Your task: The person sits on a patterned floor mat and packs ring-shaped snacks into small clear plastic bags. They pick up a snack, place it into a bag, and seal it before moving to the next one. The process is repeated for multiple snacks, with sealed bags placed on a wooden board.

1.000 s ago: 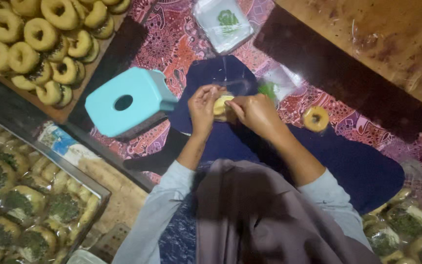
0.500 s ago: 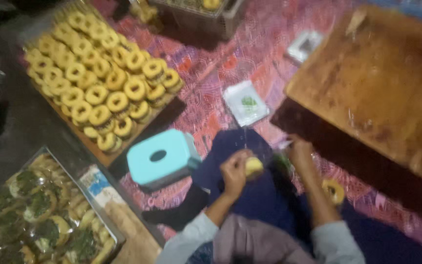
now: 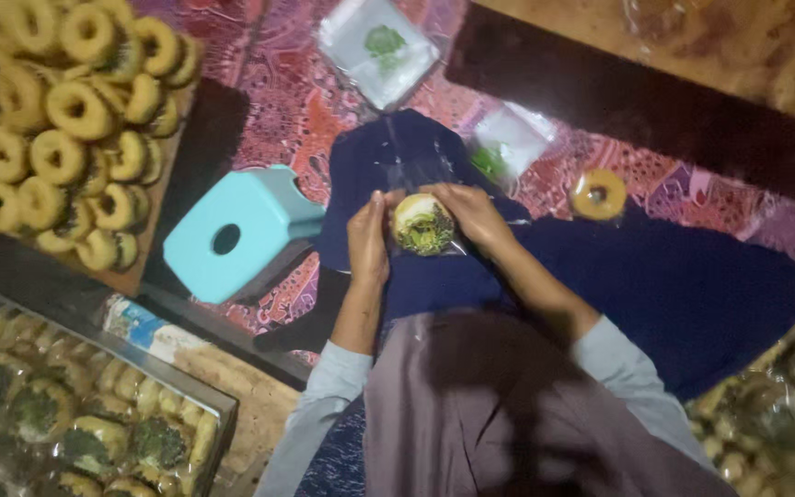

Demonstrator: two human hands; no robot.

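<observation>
Person sits on the floor, both hands over the lap. Donut (image 3: 422, 224): round ring, pale dough, dark green crumbly topping, inside a thin clear plastic wrapper (image 3: 416, 166) that looks crinkly and glossy. It sits between the two hands, above the dark blue cloth (image 3: 674, 285) covering the legs.

Left hand (image 3: 368, 241): fingers curled close against the donut's left side, thumb up along the wrapper edge, gripping it. Right hand (image 3: 473, 213): fingers bent over the top right of the donut, closed onto it and the wrapper. Neither hand is spread open.

Around them:
- Light blue plastic stool (image 3: 236, 230), rounded square top with an oval hole, tilted, just left of the left hand.
- Wooden tray (image 3: 154, 235) at the upper left, piled with plain golden ring donuts (image 3: 75, 110), smooth and matte.
- Metal tray (image 3: 204, 396) at the lower left, rim shiny, filled with wrapped green-topped donuts (image 3: 85, 442).
- One plain ring donut (image 3: 598, 193) lying alone on the patterned red mat (image 3: 296, 101), right of the right hand, near the blue cloth's edge.
- Two flat clear bags with green print: one (image 3: 377, 51) at the top of the mat, one (image 3: 508, 143) just above the right hand.
- Low wooden surface (image 3: 692, 55) at the upper right, rough grain, dark shadow beneath its edge.
- More wrapped donuts (image 3: 784, 405) at the lower right, blurred.
</observation>
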